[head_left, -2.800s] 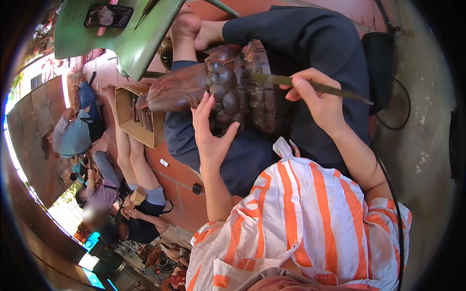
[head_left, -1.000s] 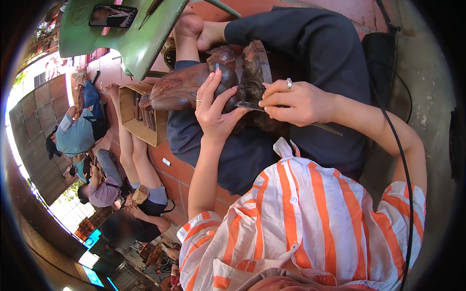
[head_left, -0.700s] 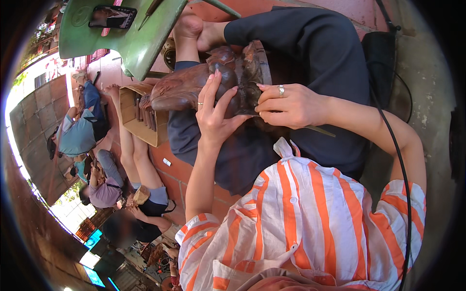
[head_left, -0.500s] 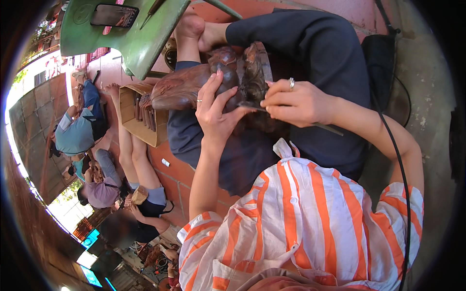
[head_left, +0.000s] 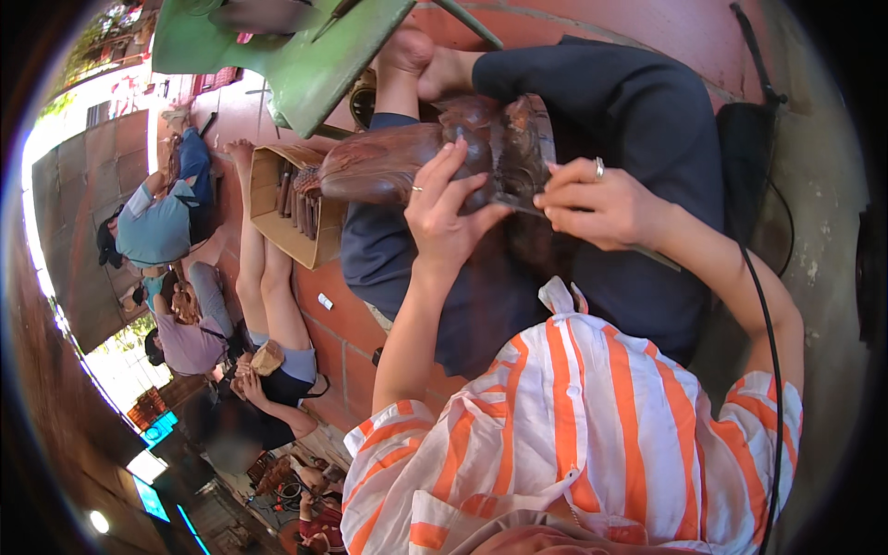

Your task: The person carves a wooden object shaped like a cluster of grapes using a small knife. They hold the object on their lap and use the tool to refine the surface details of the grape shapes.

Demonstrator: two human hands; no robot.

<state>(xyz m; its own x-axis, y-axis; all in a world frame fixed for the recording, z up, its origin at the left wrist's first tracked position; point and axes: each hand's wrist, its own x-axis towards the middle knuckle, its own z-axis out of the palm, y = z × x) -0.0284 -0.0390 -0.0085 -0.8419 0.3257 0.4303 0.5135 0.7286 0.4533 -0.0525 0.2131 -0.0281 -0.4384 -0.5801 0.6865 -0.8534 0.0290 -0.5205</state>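
Across my lap lies a dark, glossy wood carving [head_left: 375,165], rounded and smooth at its left end and deeply cut at its right. My left hand [head_left: 444,208] steadies it, the fingers spread along its near side and the thumb by the tool's tip. Pinched in my right hand [head_left: 601,205] is a slim metal carving tool [head_left: 659,258], whose tip touches or nearly touches the carving beside my left thumb. My fingers cover the middle of the tool. A ring shows on each hand.
Left of the carving stands a cardboard box [head_left: 324,242] of brown sticks or tools. A green chair [head_left: 314,69] stands beyond it, a phone [head_left: 264,14] on its seat. Several people sit at the left. A black cable [head_left: 768,342] hangs past my right arm.
The view has shifted, so the carving, my hands and the chair sit further right and slightly lower. Both hands keep nearly the same place on the carving, the tool still in the right one.
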